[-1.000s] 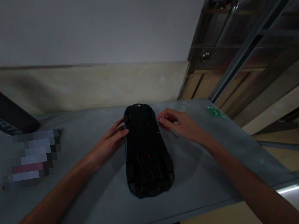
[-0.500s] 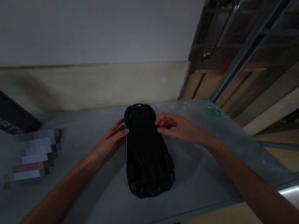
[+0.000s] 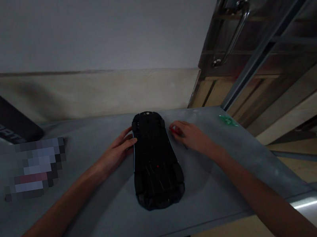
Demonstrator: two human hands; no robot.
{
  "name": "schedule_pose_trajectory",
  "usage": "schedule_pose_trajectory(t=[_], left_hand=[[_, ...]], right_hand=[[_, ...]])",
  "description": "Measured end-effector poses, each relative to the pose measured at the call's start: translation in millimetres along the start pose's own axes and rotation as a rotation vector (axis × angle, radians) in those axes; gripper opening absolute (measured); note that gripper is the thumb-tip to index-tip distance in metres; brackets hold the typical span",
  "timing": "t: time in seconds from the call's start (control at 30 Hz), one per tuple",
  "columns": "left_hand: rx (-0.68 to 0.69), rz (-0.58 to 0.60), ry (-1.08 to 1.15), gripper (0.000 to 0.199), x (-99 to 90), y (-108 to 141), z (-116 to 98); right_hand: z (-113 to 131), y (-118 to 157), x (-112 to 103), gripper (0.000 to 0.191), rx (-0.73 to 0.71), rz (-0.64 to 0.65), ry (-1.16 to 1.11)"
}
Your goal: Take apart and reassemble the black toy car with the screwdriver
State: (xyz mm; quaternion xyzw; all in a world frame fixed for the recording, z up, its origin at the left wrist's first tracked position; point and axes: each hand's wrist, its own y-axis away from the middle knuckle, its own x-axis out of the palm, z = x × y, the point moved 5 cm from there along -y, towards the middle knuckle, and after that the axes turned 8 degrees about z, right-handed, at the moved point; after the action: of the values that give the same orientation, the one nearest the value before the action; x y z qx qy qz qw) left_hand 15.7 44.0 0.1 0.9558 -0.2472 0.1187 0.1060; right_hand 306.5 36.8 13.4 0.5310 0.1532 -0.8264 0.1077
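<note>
Black upside-down toy car [image 3: 154,155] at lower centre of frame, on grey counter [image 3: 108,218], left hand's [image 3: 119,148] fingers resting on its side, not clenched; right hand's [image 3: 189,135] fingers pinching small red-handled tool [image 3: 175,130], just beside car; crumpled green plastic [image 3: 228,120] at right.

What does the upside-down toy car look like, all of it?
The toy car is mostly black and looks like hard, slightly shiny plastic. It lies belly-up on the gray table, its dark wheels near the corners. A thin bluish edge shows along its left side, and a tiny red spot sits on its underside. The left hand touches its left side; the right hand is beside it, apart.
</note>
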Motion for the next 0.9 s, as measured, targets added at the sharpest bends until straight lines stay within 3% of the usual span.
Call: schedule_pose_trajectory(t=[0.2, 0.37, 0.47, 0.9], left_hand=[[0.006, 0.012, -0.002, 0.076, 2.5, 0.1, -0.6], [-0.006, -0.010, 0.014, 0.079, 0.2, -0.4, 1.5], [-0.007, -0.024, 0.007, 0.077, -1.3, -0.7, 2.7], [-0.021, -0.020, -0.016, 0.073, 0.6, 0.9, 0.4]], right_hand=[[16.9, 3.5, -24.0, 0.019, -0.089, -0.210, -0.086], [48.4, 20.0, -58.1, 0.021, -0.243, -0.557, -0.246], [61.4, 29.2, -63.7, 0.024, -0.313, -0.668, -0.295], [65.0, 29.2, -55.3, 0.020, -0.312, -0.609, -0.319]])
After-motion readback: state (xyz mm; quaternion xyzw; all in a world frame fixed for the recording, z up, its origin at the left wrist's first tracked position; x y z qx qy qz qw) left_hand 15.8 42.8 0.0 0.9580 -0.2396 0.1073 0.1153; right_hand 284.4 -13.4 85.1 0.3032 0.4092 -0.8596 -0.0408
